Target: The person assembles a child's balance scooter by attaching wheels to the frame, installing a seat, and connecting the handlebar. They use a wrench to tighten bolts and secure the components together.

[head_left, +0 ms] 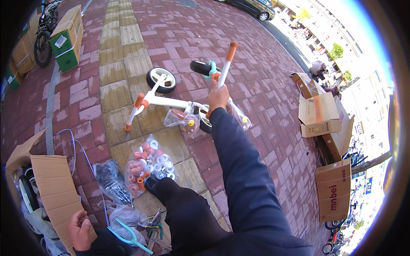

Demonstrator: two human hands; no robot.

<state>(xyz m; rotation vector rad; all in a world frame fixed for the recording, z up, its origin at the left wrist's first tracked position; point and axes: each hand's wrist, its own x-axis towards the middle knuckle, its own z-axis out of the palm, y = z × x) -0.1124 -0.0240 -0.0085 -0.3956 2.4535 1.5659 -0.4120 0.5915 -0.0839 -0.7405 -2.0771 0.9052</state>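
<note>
My right hand [218,99] reaches forward, closed around a white handlebar [225,70] tipped with an orange grip. Just beyond it are a mint-green fork [213,69] and a black-tyred wheel [200,67], seemingly joined to that bar. Beside this hand a small white balance bike [171,101] rests on the paving, its handlebar with orange grips to the left. Plastic-wrapped brown parts with yellow spots [190,124] lie by its rear wheel. At the lower left my left hand [81,230], fingers loosely bent and apart, hovers near a flap of an open carton [53,183]; nothing shows in it.
Around my foot are a bag of orange and white small parts [156,160], a bag of metal bolts [115,183], a mint-green forked part [128,234] and green-handled pliers [159,230]. Cartons [333,190] stand at right; a boxed stack [68,40] and a bicycle [43,38] at far left.
</note>
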